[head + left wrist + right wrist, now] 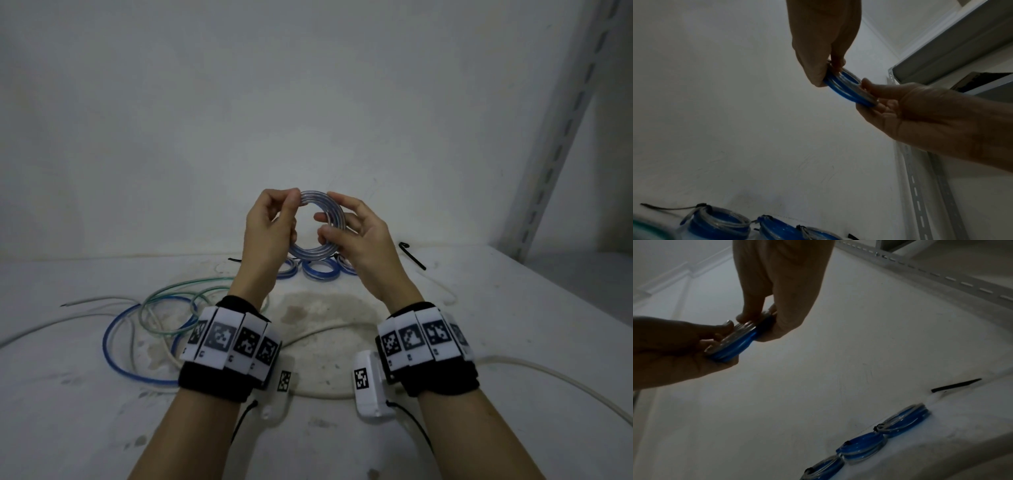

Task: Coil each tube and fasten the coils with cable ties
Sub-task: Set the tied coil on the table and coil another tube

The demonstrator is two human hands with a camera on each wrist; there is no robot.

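Holding a coiled tube point(317, 222) in the air above the worktop point(479, 325), both hands grip opposite sides of the ring, which stands roughly upright facing the person.

Left hand point(269, 228): the thumb and forefinger are curled and pinch the upper left arc of the coil; the remaining fingers point(291, 226) are bent along the left side. In the left wrist view the thumb and fingertips close on the blue-and-clear windings at the coil's edge.

Right hand point(356, 233): the thumb lies across the inside of the ring and the fingers wrap behind the right arc, clamping the windings together. The right wrist view shows the same pinch on the coil's rim.

Coil: several turns of clear tube with blue inside, stacked flat against each other. Whether a cable tie is on it cannot be determined.

On the worktop:
- Three finished coils point(861, 446) lie in a row near the wall, each bound with a black tie.
- A loose black cable tie point(412, 255) lies to the right of them.
- Uncoiled blue, green and white tubes point(150, 318) lie in loops at the left, well apart from the hands.
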